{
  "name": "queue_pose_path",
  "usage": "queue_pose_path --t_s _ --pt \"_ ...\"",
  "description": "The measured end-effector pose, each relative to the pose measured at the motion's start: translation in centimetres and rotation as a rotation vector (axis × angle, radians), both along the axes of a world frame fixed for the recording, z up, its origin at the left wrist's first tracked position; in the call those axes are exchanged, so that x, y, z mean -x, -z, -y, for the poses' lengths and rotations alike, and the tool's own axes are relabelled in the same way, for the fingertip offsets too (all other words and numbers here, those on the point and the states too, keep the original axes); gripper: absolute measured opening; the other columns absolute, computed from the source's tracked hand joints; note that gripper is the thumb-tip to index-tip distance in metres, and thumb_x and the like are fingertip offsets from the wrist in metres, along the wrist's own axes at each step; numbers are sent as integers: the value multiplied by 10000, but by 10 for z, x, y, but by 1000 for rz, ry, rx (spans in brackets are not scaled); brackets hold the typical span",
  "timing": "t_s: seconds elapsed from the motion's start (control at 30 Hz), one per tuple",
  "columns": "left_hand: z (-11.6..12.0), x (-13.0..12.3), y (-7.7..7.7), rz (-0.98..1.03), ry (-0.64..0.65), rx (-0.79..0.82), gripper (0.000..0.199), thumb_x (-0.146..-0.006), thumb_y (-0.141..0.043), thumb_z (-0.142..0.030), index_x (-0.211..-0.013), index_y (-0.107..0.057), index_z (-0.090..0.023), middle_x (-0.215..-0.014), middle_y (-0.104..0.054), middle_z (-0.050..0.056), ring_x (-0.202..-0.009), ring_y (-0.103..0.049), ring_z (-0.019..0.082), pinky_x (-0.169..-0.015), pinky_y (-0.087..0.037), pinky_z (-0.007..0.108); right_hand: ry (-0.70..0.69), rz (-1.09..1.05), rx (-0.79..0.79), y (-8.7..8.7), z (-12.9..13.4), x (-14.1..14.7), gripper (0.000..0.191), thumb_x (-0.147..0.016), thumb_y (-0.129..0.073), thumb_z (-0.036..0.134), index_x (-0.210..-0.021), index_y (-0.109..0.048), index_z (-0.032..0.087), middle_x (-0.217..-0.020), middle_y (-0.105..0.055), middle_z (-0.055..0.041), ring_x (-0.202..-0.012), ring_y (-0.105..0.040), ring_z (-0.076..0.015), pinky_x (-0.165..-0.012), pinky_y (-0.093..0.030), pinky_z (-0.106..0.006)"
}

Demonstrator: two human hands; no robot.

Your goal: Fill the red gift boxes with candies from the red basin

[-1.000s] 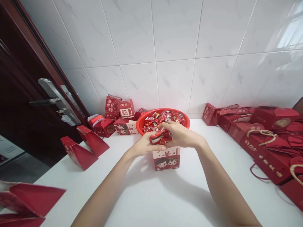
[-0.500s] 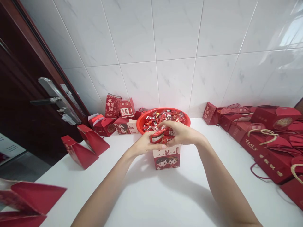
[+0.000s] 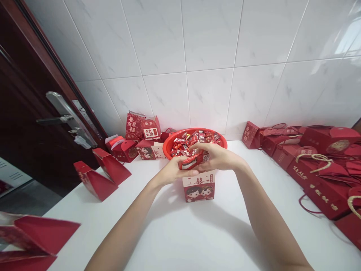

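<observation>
A red and cream box [image 3: 199, 190] printed with two cartoon faces stands upright on the white table. Just above its top, red wrapped candies [image 3: 189, 162] are held between my hands. My left hand [image 3: 172, 171] closes on them from the left, thumb and fingers bent round. From the right, my right hand [image 3: 217, 157] grips them too, its fingers curled over the top. The box's upper edge is partly hidden by my hands. Right behind them sits a round red basket [image 3: 167, 145] full of wrapped candies.
Many red gift boxes [image 3: 304, 162] with cord handles crowd the table's right side. Folded red boxes [image 3: 96, 184] stand at the left, others [image 3: 135, 126] at the back left. A tiled wall [image 3: 208, 94] rises behind; a dark door [image 3: 34, 113] is at the left.
The candies in my hands have tilted and sit lower behind my fingers. My right hand has shifted slightly. The box and basket stay in place.
</observation>
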State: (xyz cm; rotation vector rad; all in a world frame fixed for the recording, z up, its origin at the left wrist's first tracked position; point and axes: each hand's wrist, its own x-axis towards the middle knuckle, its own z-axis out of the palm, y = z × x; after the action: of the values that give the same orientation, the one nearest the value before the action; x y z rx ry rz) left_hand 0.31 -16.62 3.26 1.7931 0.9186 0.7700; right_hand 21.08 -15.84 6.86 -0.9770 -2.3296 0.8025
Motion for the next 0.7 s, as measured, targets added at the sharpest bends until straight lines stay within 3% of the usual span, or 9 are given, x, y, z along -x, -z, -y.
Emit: queue_pose_path --t_s 0.17,0.33,0.53,0.7 --pt "-1 1 1 19 23 4 248 -720 -808 -332 -806 -692 -130 -787 -675 11 -801 -611 181 -801 -511 318 -8 -6 21 -6 5 -1 435 -809 -611 121 -1234 -607 215 -1142 -682 -53 -988 -642 -202 -811 -507 -320" --pt "1 0 -1 43 33 -1 266 -715 -808 -348 -800 -675 -134 -791 -660 15 -802 -592 178 -816 -507 323 26 7 4 -7 10 6 445 -778 -563 53 -1200 -608 186 -1046 -694 -54 -943 -638 -205 -754 -491 -311" --pt "1 -2 -2 5 -14 0 329 -661 -836 -410 -767 -679 -140 -719 -646 11 -799 -605 203 -799 -504 328 50 25 9 0 7 10 444 -749 -649 98 -1181 -600 189 -1017 -692 -51 -886 -637 -205 -653 -470 -281" --pt "1 -2 -3 5 -6 18 299 -651 -847 -365 -781 -699 -141 -714 -654 2 -804 -617 203 -842 -503 339 36 17 14 1 5 9 392 -755 -660 120 -1138 -620 192 -970 -697 -39 -848 -637 -192 -634 -456 -267"
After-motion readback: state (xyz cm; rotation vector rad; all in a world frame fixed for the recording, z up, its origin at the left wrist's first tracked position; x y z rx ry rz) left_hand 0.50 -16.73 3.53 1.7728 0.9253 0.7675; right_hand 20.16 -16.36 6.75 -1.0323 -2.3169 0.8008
